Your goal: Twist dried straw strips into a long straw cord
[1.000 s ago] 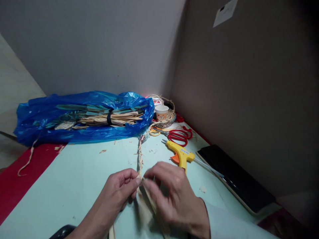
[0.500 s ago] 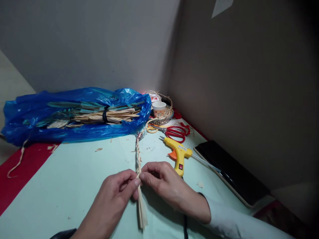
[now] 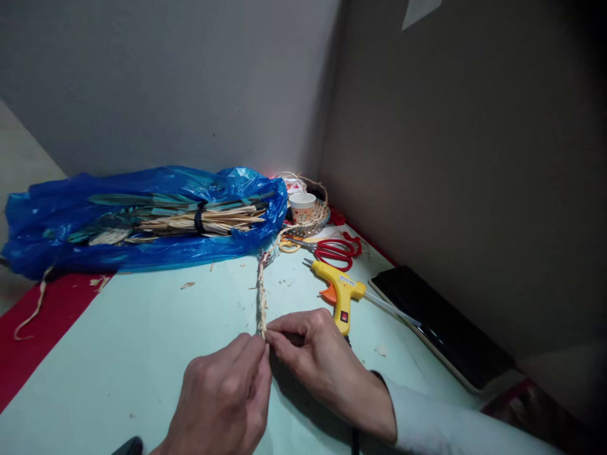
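A braided cord of pale straw (image 3: 262, 291) runs toward me down the middle of the table from the basket at the back. My left hand (image 3: 225, 385) is closed, knuckles up, around the cord's near end, and covers the loose strands there. Thumb and fingertips of my right hand (image 3: 317, 360) pinch the braid just beyond, from its right side. The two hands nearly touch at the braid. Right of the cord lies a yellow glue gun (image 3: 342, 291) with an orange trigger, its glue stick poking out of the back.
A blue plastic bag (image 3: 142, 253) holding a tied straw bundle (image 3: 227, 220) lies along the wall. Near the corner are a paper cup (image 3: 302, 205), a small woven basket (image 3: 322, 221) and red-handled scissors (image 3: 336, 254). A black flat case (image 3: 441, 328) lies right. Straw scraps dot the tabletop.
My left hand has turned over and closed over the loose strands, which hung visible below it before. My right hand keeps its pinch at nearly the same spot.
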